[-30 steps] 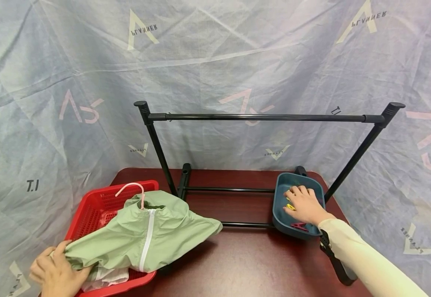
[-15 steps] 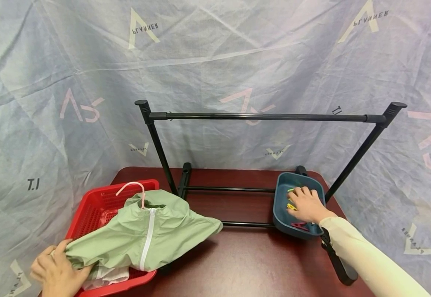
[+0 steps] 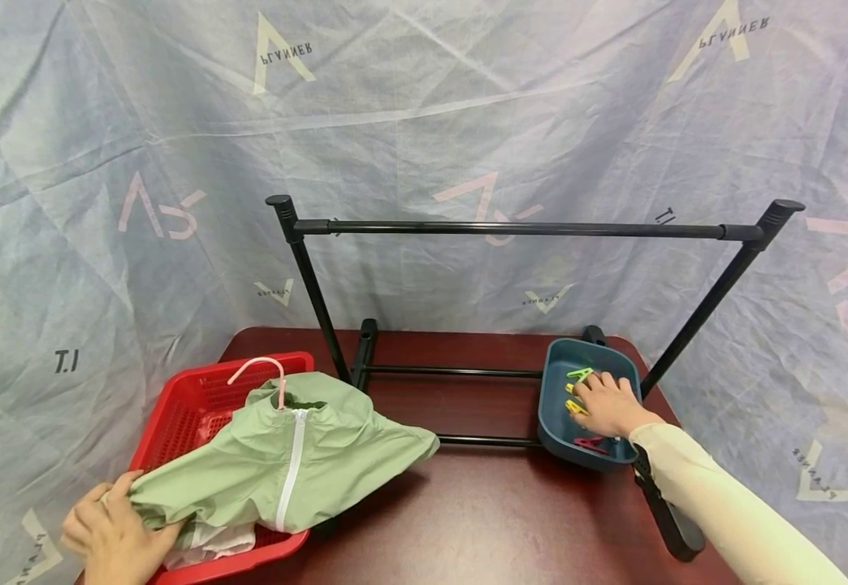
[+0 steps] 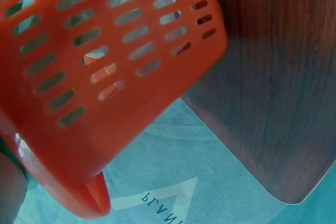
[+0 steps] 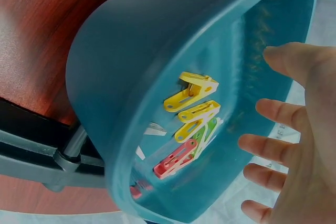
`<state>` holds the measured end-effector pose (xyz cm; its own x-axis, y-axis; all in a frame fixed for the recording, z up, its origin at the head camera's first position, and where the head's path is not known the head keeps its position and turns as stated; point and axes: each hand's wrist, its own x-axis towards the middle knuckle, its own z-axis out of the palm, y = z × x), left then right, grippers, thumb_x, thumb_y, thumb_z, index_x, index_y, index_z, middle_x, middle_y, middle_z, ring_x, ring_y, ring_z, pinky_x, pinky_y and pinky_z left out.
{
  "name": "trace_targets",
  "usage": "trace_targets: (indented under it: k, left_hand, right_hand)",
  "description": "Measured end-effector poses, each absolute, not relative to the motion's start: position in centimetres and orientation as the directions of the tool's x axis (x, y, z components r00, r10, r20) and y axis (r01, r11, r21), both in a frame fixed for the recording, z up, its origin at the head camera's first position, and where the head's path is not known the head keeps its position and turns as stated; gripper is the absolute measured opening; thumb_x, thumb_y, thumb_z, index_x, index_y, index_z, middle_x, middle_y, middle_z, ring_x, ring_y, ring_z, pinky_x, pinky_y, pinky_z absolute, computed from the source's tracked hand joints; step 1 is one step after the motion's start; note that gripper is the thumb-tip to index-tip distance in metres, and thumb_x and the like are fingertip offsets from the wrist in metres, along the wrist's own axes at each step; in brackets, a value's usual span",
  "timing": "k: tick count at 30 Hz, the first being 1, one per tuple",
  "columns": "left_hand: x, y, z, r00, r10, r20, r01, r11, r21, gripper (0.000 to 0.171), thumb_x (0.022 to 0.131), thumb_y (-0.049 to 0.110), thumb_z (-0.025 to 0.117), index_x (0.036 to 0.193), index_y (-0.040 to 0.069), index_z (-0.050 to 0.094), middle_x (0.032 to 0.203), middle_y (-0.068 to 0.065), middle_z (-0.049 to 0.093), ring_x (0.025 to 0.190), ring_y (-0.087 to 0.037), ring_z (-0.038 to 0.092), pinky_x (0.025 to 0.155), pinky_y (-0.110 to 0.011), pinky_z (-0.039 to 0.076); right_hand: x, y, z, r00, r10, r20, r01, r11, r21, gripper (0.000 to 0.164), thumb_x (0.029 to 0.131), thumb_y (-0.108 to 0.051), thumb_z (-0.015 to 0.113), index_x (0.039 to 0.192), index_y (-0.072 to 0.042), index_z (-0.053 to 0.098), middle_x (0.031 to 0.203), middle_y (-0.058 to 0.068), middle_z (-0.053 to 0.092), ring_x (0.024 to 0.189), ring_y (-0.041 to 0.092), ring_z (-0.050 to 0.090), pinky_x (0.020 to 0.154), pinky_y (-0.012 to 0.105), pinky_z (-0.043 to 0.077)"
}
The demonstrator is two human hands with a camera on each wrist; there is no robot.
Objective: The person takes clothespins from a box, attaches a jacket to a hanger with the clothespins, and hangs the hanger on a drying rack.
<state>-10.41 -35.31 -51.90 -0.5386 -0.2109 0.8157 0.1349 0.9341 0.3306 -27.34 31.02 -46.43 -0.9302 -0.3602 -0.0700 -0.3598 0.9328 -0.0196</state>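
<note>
My left hand [image 3: 120, 528] grips the sleeve end of a light green jacket [image 3: 343, 455] with a white zipper, at the left side of a red basket [image 3: 175, 406]. The jacket is on a pink hanger [image 3: 257, 362] and lies across the basket. In the left wrist view the basket's slotted wall [image 4: 121, 87] covers most of the work. My right hand [image 3: 609, 406] is over a blue bin [image 3: 557, 422], its fingers spread and holding nothing in the right wrist view. Below it lie yellow clothespins [image 5: 191, 92], a green clothespin [image 5: 206, 135] and a red clothespin [image 5: 176, 159].
A black rack stands on the dark red table [image 3: 490, 512], its top bar [image 3: 512, 229] spanning above. Low crossbars [image 3: 460, 372] run between basket and bin. White cloth [image 3: 212, 544] shows in the basket under the jacket. A printed grey curtain [image 3: 424, 122] surrounds the table.
My right hand has drawn slightly to the right within the bin, uncovering the green clothespin and more of the yellow ones. My left hand and the jacket have stayed in place.
</note>
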Motion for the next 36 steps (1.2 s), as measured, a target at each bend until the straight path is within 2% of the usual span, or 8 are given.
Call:
trace_targets:
  k: [7, 17, 26, 36]
  left_hand:
    - [-10.25, -35.19, -51.78, -0.556, -0.217, 0.802, 0.127, 0.932, 0.34, 0.095, 0.079, 0.087, 0.037, 0.122, 0.002, 0.038, 0.111, -0.03, 0.026, 0.099, -0.055, 0.016, 0.075, -0.066, 0.011]
    - [-10.36, -35.33, -52.18, -0.509, -0.212, 0.835, 0.143, 0.935, 0.324, 0.09, 0.08, 0.083, 0.041, 0.121, 0.002, 0.041, 0.11, -0.03, 0.029, 0.101, -0.055, 0.019, 0.076, -0.067, 0.014]
    - [-10.23, -35.19, -52.06, -0.541, -0.229, 0.809, 0.133, 0.927, 0.351, 0.095, 0.078, 0.088, 0.038, 0.122, 0.004, 0.04, 0.11, -0.03, 0.027, 0.101, -0.055, 0.017, 0.077, -0.067, 0.012]
    - [-10.43, -35.43, -52.47, -0.502, -0.213, 0.838, 0.153, 0.932, 0.329, 0.092, 0.079, 0.085, 0.042, 0.121, 0.003, 0.042, 0.11, -0.029, 0.029, 0.102, -0.054, 0.018, 0.078, -0.068, 0.014]
  right_hand:
    - [-27.62, 31.37, -47.1, -0.931, -0.355, -0.084, -0.355, 0.935, -0.023, 0.052, 0.091, -0.035, 0.068, 0.127, 0.001, 0.058, 0.126, 0.026, 0.052, 0.115, 0.045, 0.043, 0.085, 0.059, 0.034]
    - [-27.72, 31.2, -46.76, -0.929, -0.338, -0.151, -0.339, 0.94, -0.021, 0.059, 0.088, -0.038, 0.071, 0.128, 0.003, 0.058, 0.129, 0.029, 0.05, 0.117, 0.048, 0.043, 0.088, 0.061, 0.033]
    - [-27.75, 31.44, -46.72, -0.924, -0.344, -0.167, -0.351, 0.936, 0.016, 0.056, 0.087, -0.036, 0.072, 0.126, 0.002, 0.06, 0.129, 0.03, 0.053, 0.115, 0.048, 0.045, 0.087, 0.06, 0.035]
    - [-28.28, 31.44, -46.87, -0.923, -0.322, -0.21, -0.338, 0.94, 0.048, 0.057, 0.087, -0.035, 0.072, 0.127, 0.003, 0.059, 0.13, 0.032, 0.052, 0.121, 0.052, 0.042, 0.093, 0.064, 0.033]
